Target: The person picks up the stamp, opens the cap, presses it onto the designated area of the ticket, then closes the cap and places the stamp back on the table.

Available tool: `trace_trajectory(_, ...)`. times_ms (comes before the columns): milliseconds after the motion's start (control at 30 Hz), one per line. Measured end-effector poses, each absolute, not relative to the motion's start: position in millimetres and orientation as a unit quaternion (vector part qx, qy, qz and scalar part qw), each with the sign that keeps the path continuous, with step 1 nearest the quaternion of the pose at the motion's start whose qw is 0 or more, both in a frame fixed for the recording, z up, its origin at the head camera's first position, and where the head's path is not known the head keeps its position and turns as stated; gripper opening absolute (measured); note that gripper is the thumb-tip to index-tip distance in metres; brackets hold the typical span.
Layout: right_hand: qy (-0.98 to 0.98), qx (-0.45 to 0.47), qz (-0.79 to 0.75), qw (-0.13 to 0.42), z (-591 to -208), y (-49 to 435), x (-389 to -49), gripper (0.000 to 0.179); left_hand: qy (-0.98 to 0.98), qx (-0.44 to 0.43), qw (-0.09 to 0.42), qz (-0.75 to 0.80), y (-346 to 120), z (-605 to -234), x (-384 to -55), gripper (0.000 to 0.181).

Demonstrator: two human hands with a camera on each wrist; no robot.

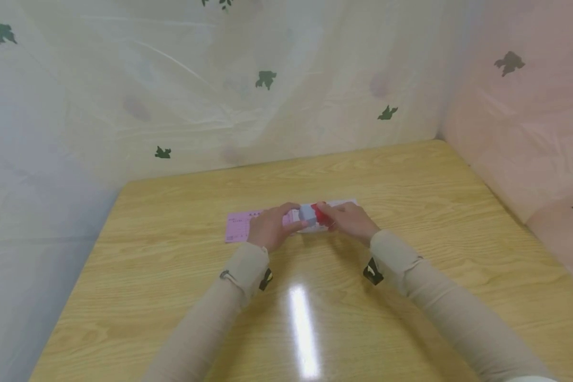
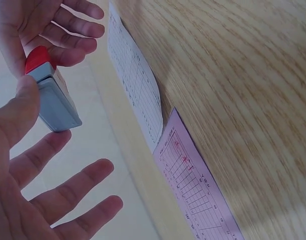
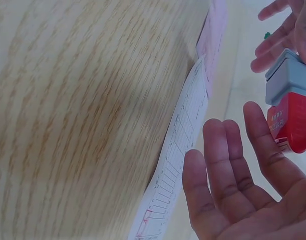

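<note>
A small stamp with a red handle point(image 3: 293, 120) and a blue-grey end point(image 2: 58, 105) is held between both hands above two slips of paper. The left hand point(image 1: 269, 228) pinches the grey end with thumb and index finger, its other fingers spread apart. From the other side, the right hand point(image 1: 353, 220) grips the red handle by thumb and index finger, its remaining fingers extended. Below lie a pink printed form point(image 2: 195, 182) bearing red marks, and a white printed form point(image 2: 135, 82) meeting it at one end. In the head view the hands partly cover both forms.
The wood-grain table point(image 1: 172, 297) extends around the forms, with a bright light reflection near its front. Pale plastic sheeting point(image 1: 210, 79) with dark leaf-like shapes hangs behind the table, and a pinkish sheet point(image 1: 530, 132) borders its right side.
</note>
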State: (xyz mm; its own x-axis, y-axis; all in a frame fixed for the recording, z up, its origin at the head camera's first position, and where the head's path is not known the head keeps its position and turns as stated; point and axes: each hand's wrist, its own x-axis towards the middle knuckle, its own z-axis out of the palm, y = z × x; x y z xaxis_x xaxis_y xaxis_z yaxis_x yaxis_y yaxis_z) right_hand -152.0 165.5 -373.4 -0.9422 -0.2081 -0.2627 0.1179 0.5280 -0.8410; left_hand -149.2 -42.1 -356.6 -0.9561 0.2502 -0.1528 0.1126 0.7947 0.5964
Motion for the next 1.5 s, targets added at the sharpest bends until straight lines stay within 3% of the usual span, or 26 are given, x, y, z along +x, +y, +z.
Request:
trace_trajectory(967, 0.841, -0.032, -0.515, 0.162, -370.1, 165.7, -149.5, 0.055, 0.954, 0.123, 0.116, 0.246, -41.2, -358.9, -152.9, 0.035)
trace_trajectory(1500, 0.817, -0.045, -0.548, 0.173, -368.3, 166.6, -149.5, 0.045, 0.966, 0.154, 0.118, 0.168, -38.9, -357.3, -153.4, 0.041)
